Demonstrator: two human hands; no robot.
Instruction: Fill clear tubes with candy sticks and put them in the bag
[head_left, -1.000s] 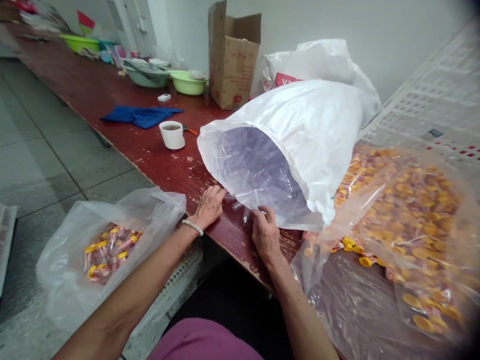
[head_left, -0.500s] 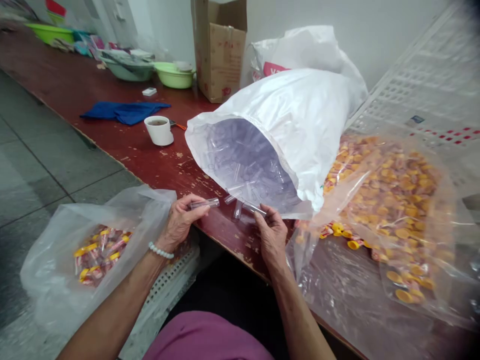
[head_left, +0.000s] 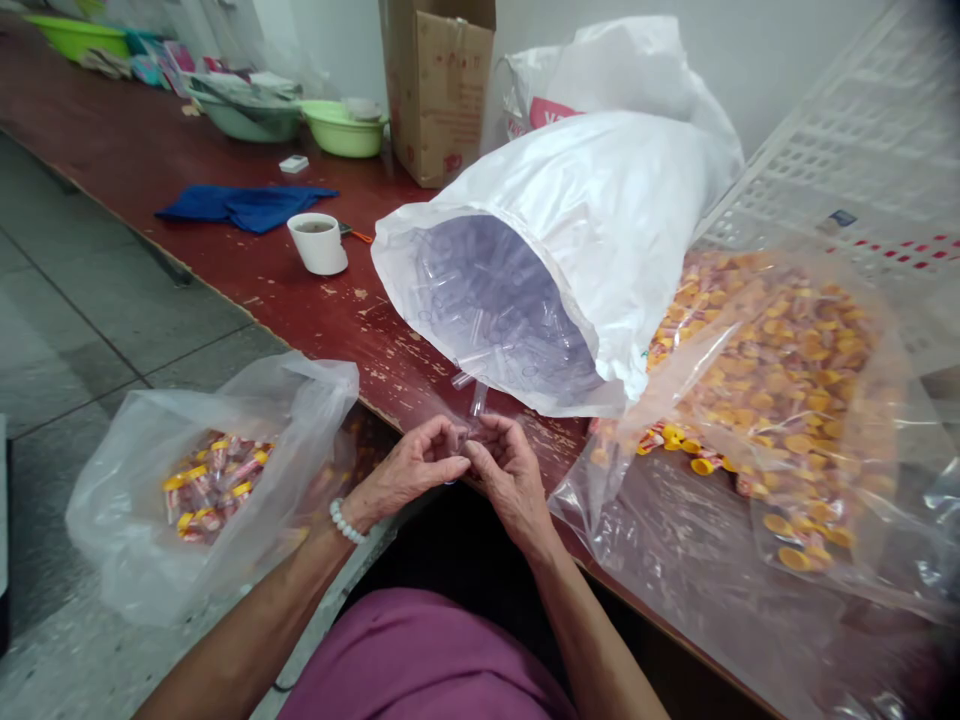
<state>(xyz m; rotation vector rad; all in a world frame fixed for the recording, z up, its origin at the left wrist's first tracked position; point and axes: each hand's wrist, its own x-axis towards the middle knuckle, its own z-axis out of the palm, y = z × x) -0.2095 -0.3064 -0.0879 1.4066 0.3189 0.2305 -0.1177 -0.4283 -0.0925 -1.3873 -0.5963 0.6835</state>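
My left hand (head_left: 412,465), with a pale bead bracelet at the wrist, and my right hand (head_left: 514,475) meet at the table's front edge. Both are closed, thumbs and fingertips almost touching. A clear plastic tube (head_left: 459,438) shows faintly between the fingertips; most of what each hand pinches is hidden. Just beyond the fingers, another clear tube (head_left: 478,400) lies on the red table. It is near the mouth of a large white sack (head_left: 615,210), which lies on its side holding many loose clear tubes (head_left: 495,340).
At left, a translucent bag (head_left: 120,520) holds yellow-capped tubes (head_left: 210,480). Clear plastic sheeting (head_left: 675,540) at right covers many yellow-capped pieces (head_left: 780,370), with a white crate (head_left: 832,150) behind. A white cup (head_left: 318,250), blue cloth (head_left: 244,207), carton (head_left: 450,100) and green basin (head_left: 345,135) stand farther back.
My hands, apart before with a clear tube in each, have come together at the table edge. The right moved left and the left moved right. The view has shifted slightly.
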